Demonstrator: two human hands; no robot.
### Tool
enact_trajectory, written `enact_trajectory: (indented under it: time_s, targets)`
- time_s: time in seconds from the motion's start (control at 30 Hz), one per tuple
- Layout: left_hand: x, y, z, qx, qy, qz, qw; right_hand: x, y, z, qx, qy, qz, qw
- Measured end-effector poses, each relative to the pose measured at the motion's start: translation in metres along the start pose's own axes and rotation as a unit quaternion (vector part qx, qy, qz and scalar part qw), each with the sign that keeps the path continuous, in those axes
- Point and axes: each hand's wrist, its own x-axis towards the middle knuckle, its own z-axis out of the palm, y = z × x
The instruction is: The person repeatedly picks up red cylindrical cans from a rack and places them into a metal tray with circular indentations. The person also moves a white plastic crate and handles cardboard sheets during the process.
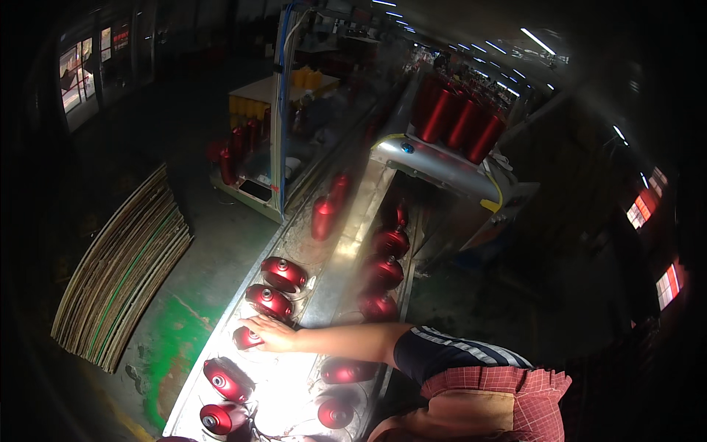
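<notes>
My right hand (269, 334) reaches left across the conveyor, with its bare forearm over the middle strip. Its fingers are around the top of a glossy red metal cylinder (247, 339) that has a silver neck fitting, much like a fire extinguisher body. The palm hides part of that cylinder. Similar red cylinders stand just beyond my hand (269, 301) and on its near side (227, 379), along the same left lane. My left hand is out of the picture.
The conveyor (298, 247) runs away from me, with more cylinders in its right lane (383, 272). A metal-fronted machine (442, 158) spans that lane, with tall red cylinders on top. Left of the line are a post (280, 110), stacked curved slats (121, 276) and a cart with red cylinders (228, 163).
</notes>
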Motion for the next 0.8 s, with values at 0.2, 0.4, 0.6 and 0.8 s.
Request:
enact_trajectory:
  time_s: [0.2,0.4,0.6,0.8]
  targets:
    - [-0.004,0.001,-0.049,-0.029,0.027,0.016,0.999,0.012,-0.025,0.053,-0.008,0.029,-0.044,0.999]
    - [-0.001,0.035,-0.115,-0.084,0.123,0.087,0.985,-0.006,-0.049,0.101,-0.023,0.098,-0.046,0.994]
    - [0.072,0.034,-0.028,-0.167,-0.142,0.176,0.960,-0.043,-0.103,0.041,-0.012,-0.101,-0.056,0.993]
    - [0.120,-0.005,0.130,0.145,-0.156,0.259,0.942,-0.148,-0.074,-0.071,0.033,0.007,-0.101,0.994]
